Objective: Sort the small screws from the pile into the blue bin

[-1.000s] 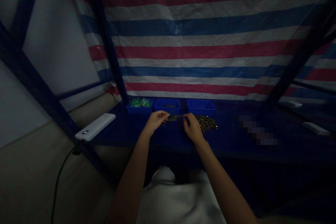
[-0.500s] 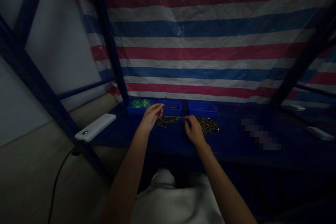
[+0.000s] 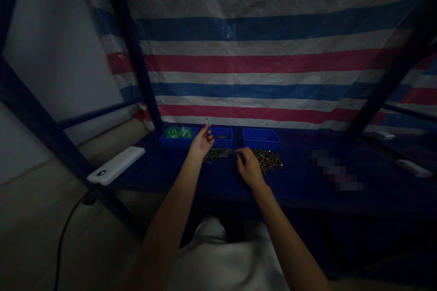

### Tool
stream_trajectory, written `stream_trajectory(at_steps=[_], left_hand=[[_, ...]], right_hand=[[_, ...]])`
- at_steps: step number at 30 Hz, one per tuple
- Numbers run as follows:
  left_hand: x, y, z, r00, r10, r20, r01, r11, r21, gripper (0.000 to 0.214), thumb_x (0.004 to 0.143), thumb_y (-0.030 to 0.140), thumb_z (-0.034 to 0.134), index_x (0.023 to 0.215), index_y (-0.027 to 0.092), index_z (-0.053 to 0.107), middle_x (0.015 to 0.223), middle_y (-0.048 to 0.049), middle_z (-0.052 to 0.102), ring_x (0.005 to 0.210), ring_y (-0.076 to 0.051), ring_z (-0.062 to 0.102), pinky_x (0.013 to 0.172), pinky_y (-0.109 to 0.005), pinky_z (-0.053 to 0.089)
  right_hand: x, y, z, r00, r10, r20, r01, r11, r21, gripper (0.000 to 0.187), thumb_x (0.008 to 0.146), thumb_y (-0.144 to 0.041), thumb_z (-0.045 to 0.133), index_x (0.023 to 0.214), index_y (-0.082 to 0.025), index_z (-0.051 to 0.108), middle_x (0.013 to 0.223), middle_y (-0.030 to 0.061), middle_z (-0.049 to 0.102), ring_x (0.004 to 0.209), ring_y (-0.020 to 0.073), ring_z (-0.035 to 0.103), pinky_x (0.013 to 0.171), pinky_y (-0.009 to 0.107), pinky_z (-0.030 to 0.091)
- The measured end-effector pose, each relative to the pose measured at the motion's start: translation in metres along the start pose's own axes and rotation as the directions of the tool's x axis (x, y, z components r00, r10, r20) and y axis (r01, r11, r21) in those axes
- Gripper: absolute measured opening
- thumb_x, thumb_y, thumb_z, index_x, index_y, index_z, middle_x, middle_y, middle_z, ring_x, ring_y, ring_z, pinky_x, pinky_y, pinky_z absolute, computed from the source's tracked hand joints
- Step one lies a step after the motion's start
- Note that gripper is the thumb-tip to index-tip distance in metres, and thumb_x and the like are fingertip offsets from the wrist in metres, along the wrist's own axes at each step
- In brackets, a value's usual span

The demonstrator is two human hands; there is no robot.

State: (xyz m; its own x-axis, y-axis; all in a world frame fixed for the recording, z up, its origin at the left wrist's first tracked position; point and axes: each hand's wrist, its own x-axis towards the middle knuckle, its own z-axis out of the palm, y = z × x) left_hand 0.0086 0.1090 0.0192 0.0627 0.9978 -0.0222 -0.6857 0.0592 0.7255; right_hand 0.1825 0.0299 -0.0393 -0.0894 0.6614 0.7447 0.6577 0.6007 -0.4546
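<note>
My left hand (image 3: 202, 142) is raised in front of the blue trays, closed in a pinch on a thin metal rod (image 3: 206, 120) that points upward. Below and right of it, a pile of long thin metal rods (image 3: 219, 154) lies on the blue table. My right hand (image 3: 250, 167) is low over the table between that pile and a heap of small brass-coloured metal parts (image 3: 268, 160). Its thumb and forefinger are pinched together at the right end of the rods; what they hold is too small and dark to make out.
Behind the piles stand a blue tray with green plastic pieces (image 3: 179, 132), a blue tray with a few thin parts (image 3: 225, 142) and another blue tray (image 3: 261, 138). A white power bank-like device (image 3: 118, 166) lies at left. Blue frame posts (image 3: 131, 47) flank the table.
My left hand has turned and lifted slightly, bringing the thin rod more upright and higher. My right hand stays pinched beside the piles. The whole view has shifted a little.
</note>
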Motion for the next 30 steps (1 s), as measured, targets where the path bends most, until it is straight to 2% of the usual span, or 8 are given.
stream_trajectory(at_steps=[3, 7, 14, 16, 19, 22, 25, 30], left_hand=[[0.005, -0.005, -0.003, 0.999, -0.022, -0.032, 0.026, 0.99, 0.141, 0.012, 0.072, 0.025, 0.063, 0.079, 0.015, 0.061, 0.054, 0.0045, 0.051, 0.04, -0.003, 0.042, 0.04, -0.017, 0.028], [0.007, 0.002, -0.007, 0.997, -0.063, 0.042, 0.043, 0.927, 0.372, 0.024, 0.071, 0.034, 0.064, 0.085, 0.014, 0.063, 0.061, 0.0001, 0.057, 0.044, -0.005, 0.048, 0.041, -0.017, 0.029], [-0.029, 0.01, -0.035, 0.983, 0.171, 0.07, -0.178, 0.768, 0.616, 0.026, 0.069, 0.036, 0.063, 0.082, 0.013, 0.064, 0.06, -0.0013, 0.058, 0.044, -0.006, 0.047, 0.039, -0.017, 0.024], [-0.043, 0.001, -0.046, 0.961, 0.272, 0.057, -0.24, 0.71, 0.662, 0.024, 0.07, 0.035, 0.061, 0.081, 0.014, 0.064, 0.059, -0.001, 0.058, 0.045, -0.006, 0.046, 0.04, -0.018, 0.025], [-0.058, -0.015, -0.058, 0.89, 0.457, 0.005, -0.321, 0.617, 0.719, 0.02, 0.07, 0.032, 0.06, 0.079, 0.015, 0.063, 0.059, -0.0003, 0.058, 0.051, -0.009, 0.05, 0.05, -0.019, 0.035], [-0.064, -0.023, -0.064, 0.836, 0.549, 0.0, -0.346, 0.527, 0.776, 0.016, 0.071, 0.028, 0.058, 0.08, 0.016, 0.063, 0.061, -0.0007, 0.059, 0.059, -0.011, 0.054, 0.057, -0.02, 0.039], [-0.064, -0.024, -0.068, 0.834, 0.552, 0.005, -0.328, 0.488, 0.809, 0.014, 0.072, 0.023, 0.054, 0.081, 0.016, 0.062, 0.063, -0.0008, 0.06, 0.06, -0.011, 0.055, 0.059, -0.021, 0.04], [-0.063, -0.023, -0.072, 0.852, 0.524, -0.017, -0.31, 0.53, 0.789, 0.015, 0.071, 0.022, 0.053, 0.082, 0.016, 0.062, 0.063, -0.0011, 0.06, 0.06, -0.012, 0.055, 0.059, -0.021, 0.04]], right_hand=[[0.001, -0.002, -0.001, 1.0, 0.01, 0.001, -0.01, 1.0, 0.001, 0.018, 0.082, -0.015, 0.039, 0.093, -0.018, 0.053, 0.088, 0.0078, 0.057, 0.087, 0.0194, 0.055, 0.08, 0.034, 0.045], [0.001, -0.003, -0.003, 1.0, 0.014, 0.004, -0.014, 1.0, -0.002, 0.018, 0.083, -0.014, 0.039, 0.093, -0.018, 0.053, 0.089, 0.0078, 0.057, 0.087, 0.0189, 0.055, 0.08, 0.033, 0.045], [0.002, -0.002, 0.006, 0.992, 0.008, 0.122, 0.001, 0.997, -0.071, 0.018, 0.085, -0.019, 0.04, 0.095, -0.017, 0.055, 0.091, 0.0078, 0.058, 0.09, 0.0188, 0.054, 0.082, 0.032, 0.042], [0.006, -0.007, 0.011, 0.976, 0.016, 0.219, 0.012, 0.992, -0.127, 0.017, 0.085, -0.02, 0.042, 0.096, -0.017, 0.055, 0.093, 0.0076, 0.058, 0.091, 0.0186, 0.053, 0.082, 0.032, 0.041], [0.014, -0.021, 0.019, 0.932, 0.021, 0.361, 0.054, 0.979, -0.198, 0.017, 0.085, -0.022, 0.047, 0.098, -0.017, 0.055, 0.097, 0.0075, 0.058, 0.093, 0.0178, 0.051, 0.082, 0.032, 0.04], [0.022, -0.037, 0.028, 0.892, 0.023, 0.45, 0.101, 0.963, -0.25, 0.017, 0.085, -0.024, 0.047, 0.098, -0.017, 0.055, 0.1, 0.0082, 0.058, 0.095, 0.0176, 0.051, 0.083, 0.032, 0.038], [0.028, -0.048, 0.034, 0.858, 0.013, 0.513, 0.158, 0.944, -0.288, 0.015, 0.084, -0.025, 0.05, 0.095, -0.017, 0.056, 0.1, 0.0086, 0.058, 0.094, 0.0188, 0.05, 0.081, 0.032, 0.038], [0.029, -0.054, 0.041, 0.822, 0.044, 0.568, 0.196, 0.914, -0.354, 0.014, 0.083, -0.024, 0.05, 0.09, -0.015, 0.059, 0.102, 0.0097, 0.059, 0.097, 0.0217, 0.05, 0.08, 0.033, 0.039]])
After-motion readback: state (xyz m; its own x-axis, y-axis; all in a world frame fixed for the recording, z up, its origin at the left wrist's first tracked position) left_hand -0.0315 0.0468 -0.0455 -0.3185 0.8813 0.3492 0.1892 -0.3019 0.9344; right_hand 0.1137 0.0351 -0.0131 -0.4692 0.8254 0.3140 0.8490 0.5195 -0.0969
